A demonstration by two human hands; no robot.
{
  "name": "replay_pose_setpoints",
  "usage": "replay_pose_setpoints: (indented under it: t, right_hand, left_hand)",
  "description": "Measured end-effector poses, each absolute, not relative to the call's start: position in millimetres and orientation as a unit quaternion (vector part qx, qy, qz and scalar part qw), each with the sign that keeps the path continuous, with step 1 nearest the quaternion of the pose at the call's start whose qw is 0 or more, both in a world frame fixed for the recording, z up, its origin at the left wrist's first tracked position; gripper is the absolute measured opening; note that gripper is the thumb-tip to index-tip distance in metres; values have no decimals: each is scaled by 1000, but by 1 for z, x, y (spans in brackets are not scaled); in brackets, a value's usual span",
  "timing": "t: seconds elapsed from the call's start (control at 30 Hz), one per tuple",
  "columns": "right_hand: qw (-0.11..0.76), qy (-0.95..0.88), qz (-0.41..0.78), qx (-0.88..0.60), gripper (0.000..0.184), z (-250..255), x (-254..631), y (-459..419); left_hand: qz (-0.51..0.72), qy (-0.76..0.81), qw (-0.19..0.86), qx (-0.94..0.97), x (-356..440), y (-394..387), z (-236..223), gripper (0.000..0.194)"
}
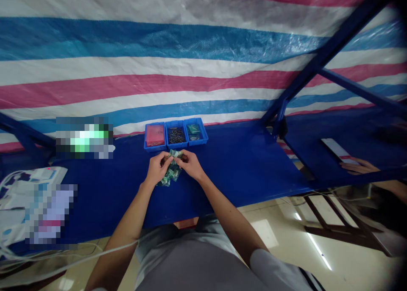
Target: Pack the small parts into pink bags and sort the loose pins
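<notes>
A plastic sheet (203, 80) striped in white, blue and red spans the top of the frame, behind a blue table (248, 159) that runs across the middle. A blue metal frame (305, 77) slants through the upper right.

Both hands meet just left of the frame's centre, over the table. The left hand (157, 168) has its thumb and fingers pinched together on a bunch of green packets (172, 172) — small, shiny and partly see-through. The right hand (192, 164) is closed in a like pinch on the same bunch, its fingertips close to those of the left. The packets lie between the hands and hang a little below them; how many there are, I cannot tell.

Just above the hands, three blue bins stand side by side: the left bin (155, 148) holds flat pinkish-red pieces (154, 134), the middle bin (177, 146) a heap of dark, thin metal pieces (176, 135), and the right bin (199, 142) some green pieces (193, 128).

At the left edge lies a white bundle (19, 198), with pixelated patches near it. At the right edge, another person's hand (359, 166) rests by a pale flat object (337, 149) — too blurred to name.
</notes>
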State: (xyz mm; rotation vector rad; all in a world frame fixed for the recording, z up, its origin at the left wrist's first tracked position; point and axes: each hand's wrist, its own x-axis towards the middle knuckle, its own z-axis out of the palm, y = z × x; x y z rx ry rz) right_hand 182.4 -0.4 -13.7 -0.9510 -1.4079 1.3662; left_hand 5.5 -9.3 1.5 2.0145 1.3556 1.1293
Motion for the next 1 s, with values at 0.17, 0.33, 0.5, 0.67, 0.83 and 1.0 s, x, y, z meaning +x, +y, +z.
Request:
replay_pose_setpoints:
  t: [0.17,0.33,0.5,0.67,0.83,1.0]
  right_hand:
    - [479,-571,545,-383,30,-11,184,-1]
    - [491,-567,537,-386,29,-9,185,-1]
    - [486,-564,548,-382,31,-10,185,0]
    - [468,-569,546,-399,36,-13,184,1]
    - [469,-574,541,-397,38,-15,184,1]
    - [475,-573,540,-393,35,-17,184,2]
  left_hand:
    - [404,490,244,733,6,-9,1,24]
    - [396,486,260,734,6,-9,0,24]
    - [403,487,254,732,6,-8,0,22]
    - [414,496,243,723,6,-9,2,24]
    - [424,498,237,718,6,-10,3,25]
    - [422,489,252,720,5,-10,2,22]
